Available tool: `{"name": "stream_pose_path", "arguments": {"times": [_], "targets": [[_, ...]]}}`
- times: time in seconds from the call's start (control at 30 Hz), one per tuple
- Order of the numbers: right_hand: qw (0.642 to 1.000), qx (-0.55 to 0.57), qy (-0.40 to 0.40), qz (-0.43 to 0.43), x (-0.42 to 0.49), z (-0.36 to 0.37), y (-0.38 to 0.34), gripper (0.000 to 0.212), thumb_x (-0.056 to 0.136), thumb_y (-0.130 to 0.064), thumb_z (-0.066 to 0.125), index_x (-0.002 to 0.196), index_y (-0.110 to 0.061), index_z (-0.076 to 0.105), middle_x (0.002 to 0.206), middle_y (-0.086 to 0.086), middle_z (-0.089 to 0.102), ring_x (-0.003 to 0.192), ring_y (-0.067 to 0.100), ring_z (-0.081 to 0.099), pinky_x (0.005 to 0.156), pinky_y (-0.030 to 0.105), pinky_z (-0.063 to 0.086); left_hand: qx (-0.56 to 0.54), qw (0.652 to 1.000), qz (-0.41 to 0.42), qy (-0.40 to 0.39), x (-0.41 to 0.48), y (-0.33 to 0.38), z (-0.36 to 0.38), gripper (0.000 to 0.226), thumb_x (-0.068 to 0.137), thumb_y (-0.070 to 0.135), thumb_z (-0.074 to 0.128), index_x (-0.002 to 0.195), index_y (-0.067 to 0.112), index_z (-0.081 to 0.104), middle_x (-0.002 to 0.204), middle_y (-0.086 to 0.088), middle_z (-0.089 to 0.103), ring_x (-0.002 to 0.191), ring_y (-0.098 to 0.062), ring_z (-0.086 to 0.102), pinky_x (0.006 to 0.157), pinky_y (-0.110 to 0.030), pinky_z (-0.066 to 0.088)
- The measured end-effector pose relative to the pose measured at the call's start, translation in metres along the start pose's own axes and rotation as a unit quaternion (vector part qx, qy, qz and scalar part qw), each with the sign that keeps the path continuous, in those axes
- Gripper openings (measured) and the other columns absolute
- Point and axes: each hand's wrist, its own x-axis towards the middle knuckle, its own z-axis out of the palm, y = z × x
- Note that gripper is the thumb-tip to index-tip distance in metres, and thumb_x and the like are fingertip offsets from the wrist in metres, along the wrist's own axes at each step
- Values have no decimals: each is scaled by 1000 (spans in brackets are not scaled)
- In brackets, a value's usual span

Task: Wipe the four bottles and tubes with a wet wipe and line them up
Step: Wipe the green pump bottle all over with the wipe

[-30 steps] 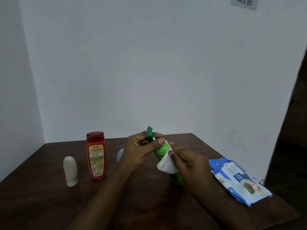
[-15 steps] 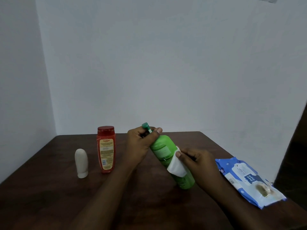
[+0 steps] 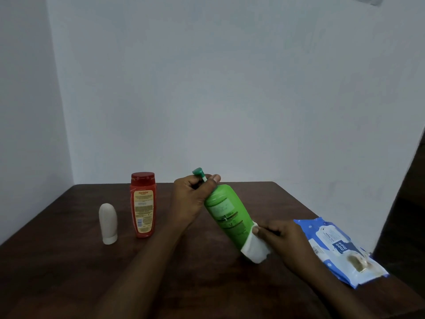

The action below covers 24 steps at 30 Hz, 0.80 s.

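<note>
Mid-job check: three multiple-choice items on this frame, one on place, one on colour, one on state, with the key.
1. Where is the wet wipe? A) on a shelf B) at the green bottle's lower end C) on the floor
2. The bottle beside the white tube is: A) blue B) yellow C) red
3. The green bottle is: A) held tilted B) lying flat C) standing untouched
Key: 1 B, the right hand holds it there; 2 C, the red bottle stands there; 3 A, the left hand grips its pump end.
</note>
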Motion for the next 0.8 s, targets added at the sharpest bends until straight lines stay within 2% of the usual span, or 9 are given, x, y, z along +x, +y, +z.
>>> {"name": "stream_pose_path", "arguments": {"times": [0.13,0.23,0.33,0.47,0.53,0.6,0.7,0.73,0.8], "targets": [[997,38,49,-50,24,10,-30,10,92,-31,73,88,-33,82,61,-4,68,57,-2,55,54,28,41,-17,1000,-24,-8,-1,-8,3,35,83,40,86,82,5,79,83,-20,75,77,-17,66,74,-36,52],[993,82,38,-76,36,14,-61,13,95,-24,70,95,-28,83,69,-10,74,63,-1,65,56,20,46,-3,999,-19,-27,-2,-15,2,58,71,63,84,82,6,79,88,-31,72,76,-26,66,75,-41,52],[991,109,20,-76,38,16,-70,17,97,-22,68,105,-28,81,83,-9,79,76,6,74,62,22,52,-15,999,-7,-30,-4,-14,2,52,75,58,82,81,6,80,83,-26,75,74,-29,68,72,-42,53],[989,146,1,-23,27,11,-37,13,94,-23,71,101,-24,82,85,-1,80,77,12,72,67,34,53,-19,1000,-5,-5,-3,-15,3,66,75,60,82,75,-5,69,66,-13,56,64,-21,50,64,-38,41],[980,193,-29,34,13,3,-17,14,93,-17,71,101,-18,83,87,2,80,78,14,71,66,32,55,-7,1000,-14,2,0,-19,3,79,72,69,81,76,-8,64,65,-11,49,63,-21,44,64,-39,37],[970,220,-64,83,-3,-7,2,15,92,-11,69,98,-12,82,80,2,79,70,11,68,61,22,51,4,1000,-24,3,2,-23,3,85,69,79,78,79,-5,67,65,-16,50,64,-21,45,66,-40,37],[958,235,-112,124,-23,-19,19,15,89,-11,69,93,-10,83,83,11,78,70,13,65,62,23,50,15,1000,-24,-2,2,-26,6,85,66,83,77,87,1,73,82,-28,67,71,-20,56,71,-44,46],[958,229,-120,127,-27,-22,20,15,89,-11,69,92,-9,83,83,12,78,70,13,65,62,23,50,16,1000,-22,-4,3,-27,7,83,67,82,78,88,1,73,85,-27,68,73,-20,57,72,-46,46],[961,216,-119,123,-28,-25,21,16,91,-6,67,90,-8,83,78,9,78,66,9,65,59,20,49,9,1000,-19,-10,2,-25,7,82,68,80,78,86,1,72,75,-19,62,71,-21,53,71,-43,42]]}}
